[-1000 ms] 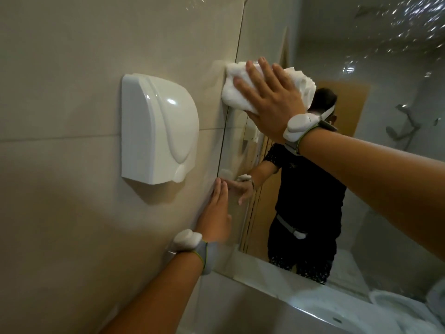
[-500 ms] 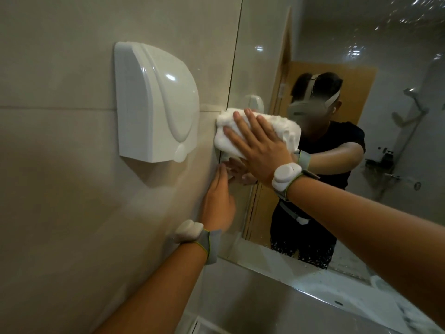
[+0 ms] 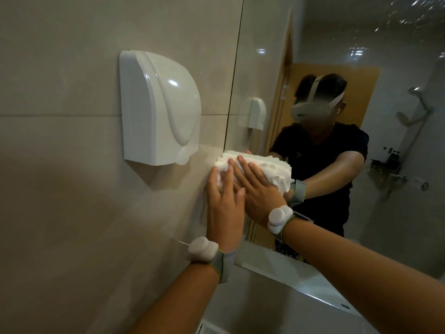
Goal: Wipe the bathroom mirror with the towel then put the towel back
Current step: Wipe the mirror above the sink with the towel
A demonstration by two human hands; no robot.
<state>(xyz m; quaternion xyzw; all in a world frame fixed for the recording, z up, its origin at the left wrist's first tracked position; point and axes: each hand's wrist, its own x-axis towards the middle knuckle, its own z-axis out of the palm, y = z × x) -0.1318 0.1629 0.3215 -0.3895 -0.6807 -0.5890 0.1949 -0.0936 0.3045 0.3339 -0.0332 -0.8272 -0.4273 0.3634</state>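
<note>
A folded white towel (image 3: 275, 173) is pressed against the bathroom mirror (image 3: 262, 56), low down by the mirror's left edge. My right hand (image 3: 257, 195) lies flat over the towel and holds it to the glass, fingers spread across it. My left hand (image 3: 224, 210) rests flat on the tiled wall at the mirror's edge, fingers up, with the fingertips touching the towel's left end. Both wrists carry white bands. The mirror reflects a person in a black shirt with a headset, and both arms.
A white hand dryer (image 3: 159, 109) is mounted on the beige tiled wall (image 3: 60, 189) just left of the mirror, above my left hand. Below the mirror's bottom edge runs a grey ledge or basin surround (image 3: 277, 307). A shower fitting and a wooden door show as reflections.
My right hand slid the towel down the mirror's left edge, from above the dryer's level to just over my left fingertips. My left hand stayed on the wall.
</note>
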